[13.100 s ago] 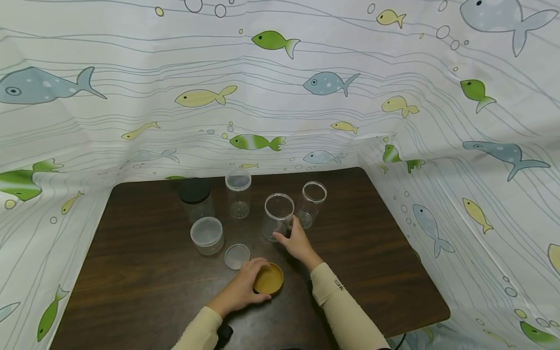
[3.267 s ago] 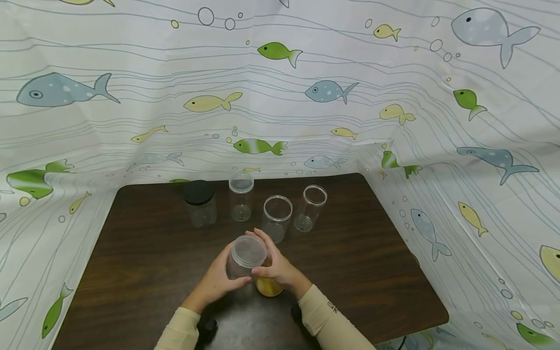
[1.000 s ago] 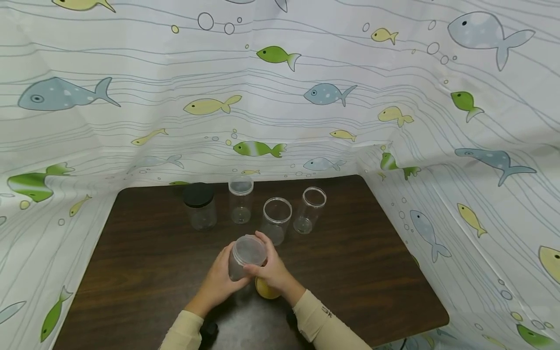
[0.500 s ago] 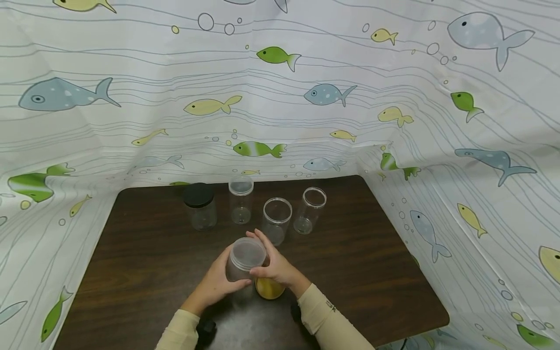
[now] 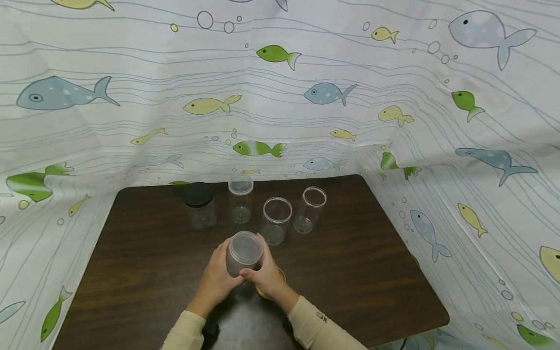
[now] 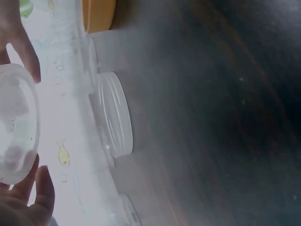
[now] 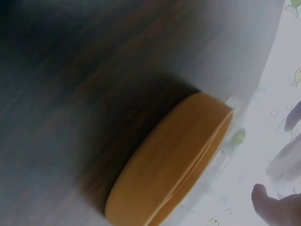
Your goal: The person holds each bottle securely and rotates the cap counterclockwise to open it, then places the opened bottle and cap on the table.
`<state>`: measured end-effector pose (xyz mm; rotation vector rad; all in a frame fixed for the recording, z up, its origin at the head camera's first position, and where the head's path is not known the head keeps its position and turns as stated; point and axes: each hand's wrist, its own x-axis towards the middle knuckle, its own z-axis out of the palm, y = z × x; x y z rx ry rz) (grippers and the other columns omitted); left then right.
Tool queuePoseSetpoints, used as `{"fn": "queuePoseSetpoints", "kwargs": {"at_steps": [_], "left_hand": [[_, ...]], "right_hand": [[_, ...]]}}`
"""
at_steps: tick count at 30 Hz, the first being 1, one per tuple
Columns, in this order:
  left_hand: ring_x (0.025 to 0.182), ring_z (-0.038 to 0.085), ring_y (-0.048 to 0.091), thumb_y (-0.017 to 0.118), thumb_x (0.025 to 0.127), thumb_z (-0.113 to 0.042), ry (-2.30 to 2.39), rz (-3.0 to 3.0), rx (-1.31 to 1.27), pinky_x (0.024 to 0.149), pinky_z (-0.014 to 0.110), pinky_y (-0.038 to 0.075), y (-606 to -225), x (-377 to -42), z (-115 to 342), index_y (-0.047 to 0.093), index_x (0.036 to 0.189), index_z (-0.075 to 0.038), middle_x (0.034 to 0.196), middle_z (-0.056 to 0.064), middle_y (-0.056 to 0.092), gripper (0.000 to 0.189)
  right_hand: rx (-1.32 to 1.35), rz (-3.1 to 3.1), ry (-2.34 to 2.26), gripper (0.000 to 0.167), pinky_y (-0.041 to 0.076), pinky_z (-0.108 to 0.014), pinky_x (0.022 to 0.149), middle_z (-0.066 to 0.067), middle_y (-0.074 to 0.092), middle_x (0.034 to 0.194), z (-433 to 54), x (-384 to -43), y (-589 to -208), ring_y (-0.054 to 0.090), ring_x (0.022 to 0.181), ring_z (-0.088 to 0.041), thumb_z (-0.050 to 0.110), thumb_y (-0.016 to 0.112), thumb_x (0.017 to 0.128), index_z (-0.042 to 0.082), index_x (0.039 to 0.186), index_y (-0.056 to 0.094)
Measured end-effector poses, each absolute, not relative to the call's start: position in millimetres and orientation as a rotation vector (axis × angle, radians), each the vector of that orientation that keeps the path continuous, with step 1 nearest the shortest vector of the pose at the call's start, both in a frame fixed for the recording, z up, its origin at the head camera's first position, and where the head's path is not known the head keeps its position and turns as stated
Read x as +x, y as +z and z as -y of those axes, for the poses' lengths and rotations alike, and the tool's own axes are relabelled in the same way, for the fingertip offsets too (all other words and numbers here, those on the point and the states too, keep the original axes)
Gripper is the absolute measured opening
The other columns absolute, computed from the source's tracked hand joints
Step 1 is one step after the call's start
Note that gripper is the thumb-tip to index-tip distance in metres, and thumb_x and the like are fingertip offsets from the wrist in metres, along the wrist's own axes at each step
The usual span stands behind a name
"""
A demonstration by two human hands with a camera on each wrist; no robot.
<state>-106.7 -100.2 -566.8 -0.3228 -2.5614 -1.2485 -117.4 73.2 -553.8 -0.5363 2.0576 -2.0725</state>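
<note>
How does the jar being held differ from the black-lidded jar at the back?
The held jar has a pale, cloudy top; the black-lidded jar, a black one. Fingers grip the held jar; the black-lidded jar stands on the table. Both have see-through walls.

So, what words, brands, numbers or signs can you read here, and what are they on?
Nothing can be read for certain.
Right sleeve: a small dark mark, perhaps letters, too small to read.
Held jar: a faint mark in the left wrist view, too blurred to read.
</note>
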Motion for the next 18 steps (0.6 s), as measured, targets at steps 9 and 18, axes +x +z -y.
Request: {"fn": "queuePoseSetpoints", "kwargs": {"at_steps": [9, 18], "left_hand": [[0.123, 0.039, 0.055, 0.094, 0.07, -0.021, -1.337, 2.513, -0.439, 0.098, 0.059, 0.047, -567.2, -103.0, 103.4, 0.038, 0.149, 0.001, 0.141, 0.021, 0.052, 0.099], [0.124, 0.03, 0.056, 0.092, 0.074, -0.03, -1.674, 2.566, -0.618, 0.101, 0.055, 0.046, -558.3, -103.7, 115.0, 0.038, 0.152, -0.007, 0.14, 0.009, 0.056, 0.097]], "right_hand": [[-0.51, -2.033, -2.125, 0.093, 0.038, -0.055, 0.107, -0.016, 0.047, 0.144, -70.3, -120.8, -552.7, 0.047, 0.129, -0.038, 0.046, 0.081, 0.085, 0.007, 0.153, 0.031], [-0.863, -1.719, -1.882, 0.102, 0.039, -0.04, 0.111, -0.011, 0.039, 0.158, -101.9, -146.4, -547.2, 0.044, 0.136, -0.029, 0.052, 0.079, 0.085, 0.009, 0.159, 0.025]]}}
